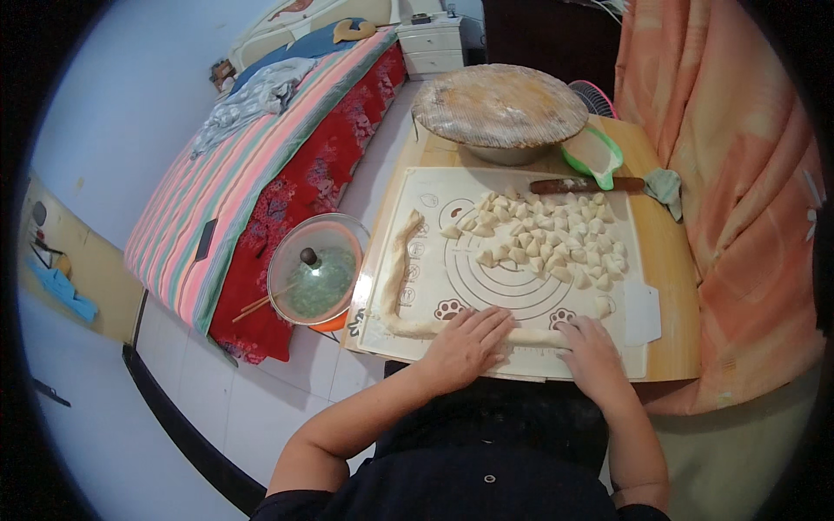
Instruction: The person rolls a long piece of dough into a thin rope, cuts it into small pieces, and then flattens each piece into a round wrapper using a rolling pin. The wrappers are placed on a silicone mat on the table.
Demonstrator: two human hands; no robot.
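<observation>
A long rope of dough [413, 329] lies on a white printed kneading mat [434, 187], running down its left side and bending along the front edge. My left hand [470, 342] rests flat on the front stretch, fingers stretched out and slightly apart. At the rope's right end my right hand [593, 352] lies over the dough with its fingers extended. Beyond both hands is a spread of small cut dough pieces [547, 234]. A white flat scraper [642, 314] sits at the mat's right edge. Behind the pieces lies a brown-handled tool [586, 185], perhaps a knife.
A round floured board [499, 104] covers a basin at the table's back, with a green-rimmed bowl [593, 153] beside it. Left of the table stands a glass-lidded pot [314, 271] with chopsticks. A bed [261, 187] is farther left; an orange curtain [721, 174] hangs right.
</observation>
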